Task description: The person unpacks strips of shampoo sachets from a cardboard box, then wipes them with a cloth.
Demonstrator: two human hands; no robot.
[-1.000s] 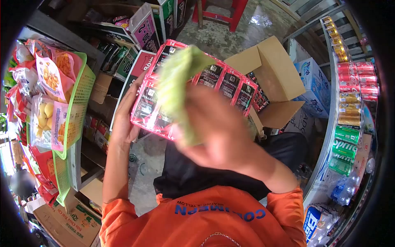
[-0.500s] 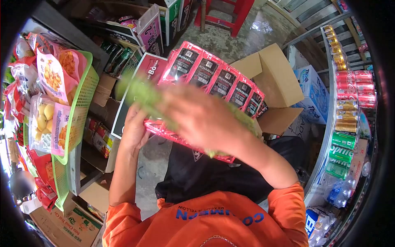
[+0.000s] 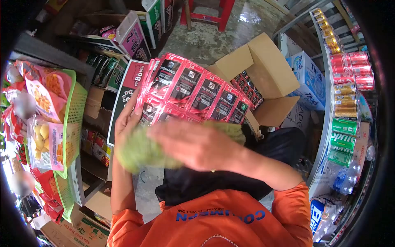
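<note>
My left hand [image 3: 126,119] grips the left edge of a stack of red and black Romano shampoo sachet sheets [image 3: 193,88], held tilted above my lap. My right hand [image 3: 197,144] is closed over a green cloth [image 3: 142,152], both smeared by motion, across the lower part of the sachets. One end of the cloth hangs past my left wrist, and another part shows to the right of my fingers. The lower sachets are hidden behind my right hand and the cloth.
An open cardboard box [image 3: 273,70] with more sachets stands just beyond the sheets. On the left are a green basket [image 3: 76,119] of snack packs and cartons of packets [image 3: 133,35]. A shelf of drink cans [image 3: 345,103] lines the right. A red stool [image 3: 207,17] stands behind.
My right hand and the cloth have swept downward over the sachets, uncovering their upper rows. The sachet sheets sit further left in view, still in my left hand. The camera view has shifted slightly.
</note>
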